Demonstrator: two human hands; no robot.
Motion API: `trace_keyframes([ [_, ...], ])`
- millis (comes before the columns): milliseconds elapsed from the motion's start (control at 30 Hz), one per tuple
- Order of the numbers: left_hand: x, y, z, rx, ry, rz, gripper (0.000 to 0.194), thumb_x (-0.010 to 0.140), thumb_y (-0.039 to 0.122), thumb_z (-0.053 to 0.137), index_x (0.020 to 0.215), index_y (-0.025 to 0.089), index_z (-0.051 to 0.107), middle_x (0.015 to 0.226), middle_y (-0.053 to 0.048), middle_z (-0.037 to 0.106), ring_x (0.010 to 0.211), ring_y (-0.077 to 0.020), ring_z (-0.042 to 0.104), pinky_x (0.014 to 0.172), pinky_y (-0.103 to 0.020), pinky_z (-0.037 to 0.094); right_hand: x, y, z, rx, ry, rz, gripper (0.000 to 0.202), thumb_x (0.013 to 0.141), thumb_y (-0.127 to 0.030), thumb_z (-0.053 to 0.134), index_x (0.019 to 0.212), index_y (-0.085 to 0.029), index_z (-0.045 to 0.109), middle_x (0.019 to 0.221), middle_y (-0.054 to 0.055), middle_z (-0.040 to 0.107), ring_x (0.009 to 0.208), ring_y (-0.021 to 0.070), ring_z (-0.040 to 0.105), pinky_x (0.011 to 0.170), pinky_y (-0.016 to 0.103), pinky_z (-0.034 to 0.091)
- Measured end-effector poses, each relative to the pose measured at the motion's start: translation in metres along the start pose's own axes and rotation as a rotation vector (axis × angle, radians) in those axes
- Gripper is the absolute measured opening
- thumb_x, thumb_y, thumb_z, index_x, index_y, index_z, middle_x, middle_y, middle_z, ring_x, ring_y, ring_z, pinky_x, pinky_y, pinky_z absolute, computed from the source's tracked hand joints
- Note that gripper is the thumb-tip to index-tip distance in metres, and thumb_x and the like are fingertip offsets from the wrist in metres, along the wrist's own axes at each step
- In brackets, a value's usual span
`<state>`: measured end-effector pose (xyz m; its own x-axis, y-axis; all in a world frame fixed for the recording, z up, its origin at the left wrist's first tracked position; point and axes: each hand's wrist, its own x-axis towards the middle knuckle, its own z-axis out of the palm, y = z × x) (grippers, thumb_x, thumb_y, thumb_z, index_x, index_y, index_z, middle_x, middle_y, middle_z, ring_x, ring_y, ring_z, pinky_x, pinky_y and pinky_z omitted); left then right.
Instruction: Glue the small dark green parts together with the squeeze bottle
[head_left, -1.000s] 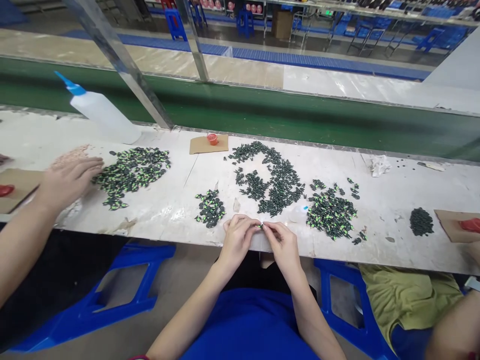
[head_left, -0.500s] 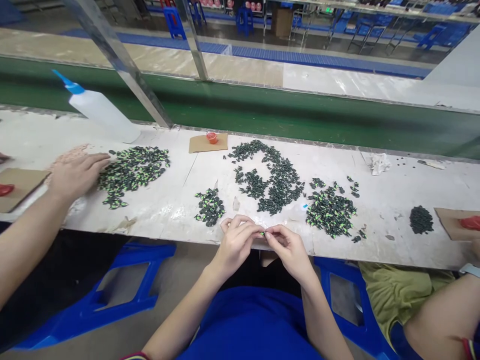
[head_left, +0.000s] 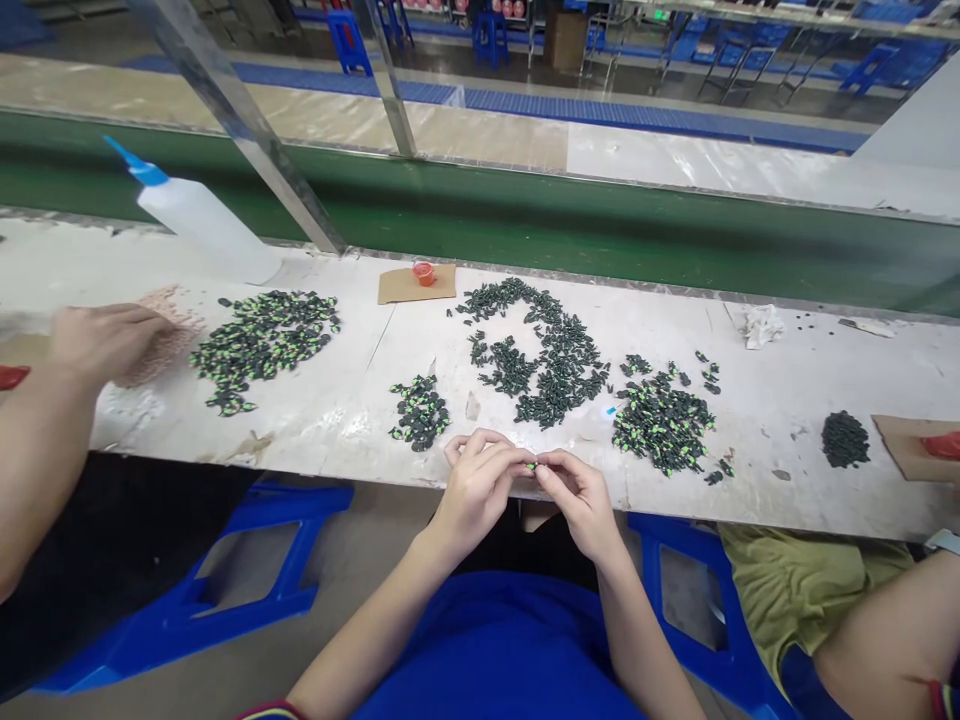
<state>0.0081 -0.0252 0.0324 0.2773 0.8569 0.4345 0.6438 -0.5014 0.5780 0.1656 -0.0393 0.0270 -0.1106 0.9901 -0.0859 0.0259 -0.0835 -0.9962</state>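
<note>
Between the fingertips of both hands is a small black-and-green piece (head_left: 532, 467), at the near edge of the white table. My left hand (head_left: 484, 480) pinches it from one side. On the other side, the thumb and forefinger of my right hand (head_left: 576, 492) are closed on it too; its exact shape is too small to make out. Straight ahead lies a spread of small dark pieces (head_left: 559, 365). A small heap of black-and-green pieces (head_left: 420, 412) is left of my hands, and a larger black-and-green heap (head_left: 663, 422) is to the right.
A red cup (head_left: 424, 273) sits on cardboard at the back. A white squeeze bottle (head_left: 206, 228) stands left, near a metal post (head_left: 247, 130). A co-worker's hand (head_left: 105, 340) is over pinkish pieces (head_left: 161, 345). Another dark heap (head_left: 845, 440) lies far right.
The co-worker's hand on the left has moved left, off the edge of the black-and-green heap to the pinkish pieces. My hands stay together, with only slight finger movement.
</note>
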Motion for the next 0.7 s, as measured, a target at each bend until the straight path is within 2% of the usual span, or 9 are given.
trace_keyframes([
  [233,0.0,0.0,-0.001,-0.014,-0.065,0.033,0.027,0.094,0.012,0.043,0.098,0.025,0.066,0.076,0.001,0.072,0.084,-0.0181,0.059,0.079,-0.036,0.026,0.0,0.007,0.0,0.095,0.052,0.048,0.023,0.075,-0.042,0.069,0.075,-0.019,0.066,0.065,0.0,0.064,0.057,0.0139,0.06,0.055,0.025,0.051],
  [400,0.0,0.003,0.001,0.002,-0.053,0.137,0.026,0.093,0.008,0.044,0.099,0.022,0.065,0.077,0.001,0.071,0.086,-0.0182,0.059,0.078,-0.034,0.027,-0.003,0.01,0.0,0.084,0.119,0.004,0.024,0.075,-0.042,0.068,0.07,-0.019,0.064,0.057,-0.002,0.06,0.051,0.0126,0.056,0.048,0.024,0.048],
  [500,0.0,0.011,0.008,-0.023,-0.115,0.17,0.023,0.094,0.011,0.045,0.101,0.022,0.064,0.082,0.0,0.072,0.089,-0.0184,0.059,0.081,-0.035,0.029,-0.01,0.013,-0.011,0.031,0.124,-0.03,0.023,0.074,-0.042,0.069,0.069,-0.019,0.065,0.061,0.0,0.063,0.054,0.0137,0.059,0.051,0.025,0.05],
  [567,0.0,0.015,0.013,-0.064,-0.175,0.185,0.021,0.094,0.017,0.048,0.109,0.022,0.061,0.088,-0.002,0.073,0.095,-0.0195,0.06,0.087,-0.036,0.031,-0.017,0.015,-0.026,-0.052,0.136,-0.043,0.023,0.076,-0.041,0.067,0.072,-0.019,0.066,0.065,0.001,0.066,0.056,0.0149,0.062,0.053,0.026,0.052],
  [633,0.001,0.016,0.017,-0.058,-0.216,0.166,0.028,0.094,0.021,0.049,0.122,0.02,0.054,0.099,-0.005,0.073,0.105,-0.0217,0.058,0.093,-0.038,0.03,-0.022,0.015,-0.046,-0.212,0.254,-0.081,0.022,0.077,-0.041,0.067,0.074,-0.019,0.068,0.069,0.004,0.068,0.06,0.0165,0.063,0.056,0.028,0.053],
  [700,0.001,0.008,0.016,0.012,-0.196,0.094,0.034,0.094,0.022,0.048,0.128,0.02,0.05,0.111,-0.009,0.07,0.112,-0.0238,0.055,0.098,-0.042,0.029,-0.023,0.014,-0.068,-0.426,0.504,-0.16,0.023,0.078,-0.042,0.065,0.075,-0.019,0.069,0.073,0.005,0.069,0.064,0.0181,0.063,0.062,0.031,0.053],
])
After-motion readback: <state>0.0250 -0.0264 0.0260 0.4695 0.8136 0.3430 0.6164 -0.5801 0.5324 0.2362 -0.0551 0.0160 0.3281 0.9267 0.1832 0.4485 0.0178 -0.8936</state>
